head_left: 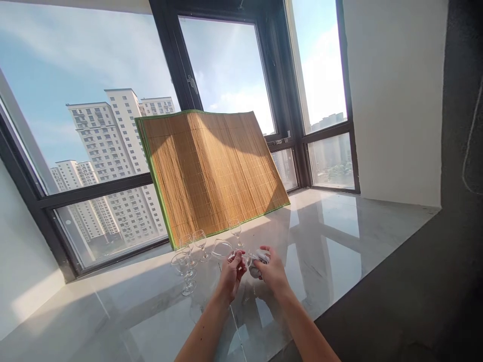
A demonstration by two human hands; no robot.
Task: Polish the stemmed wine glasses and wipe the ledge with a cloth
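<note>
My left hand (234, 274) is closed on the stem of a wine glass (222, 248), whose bowl tilts out to the left. In my right hand (270, 269) is a bunched whitish cloth (256, 270), held against the foot end of that glass. Left of my hands, several clear stemmed glasses stand in a group on the sill, among them a front glass (188, 287) and one behind it (204, 254). Another wine glass (236, 230) stands just beyond my left hand. My fingers partly hide the held glass's stem and foot.
A bamboo mat (215, 171) with green edging leans against the dark window frame (175, 55) behind the glasses. The glossy marble-like sill (151, 306) reflects the windows and ends at a diagonal front edge on the right. A white wall (396, 105) borders it.
</note>
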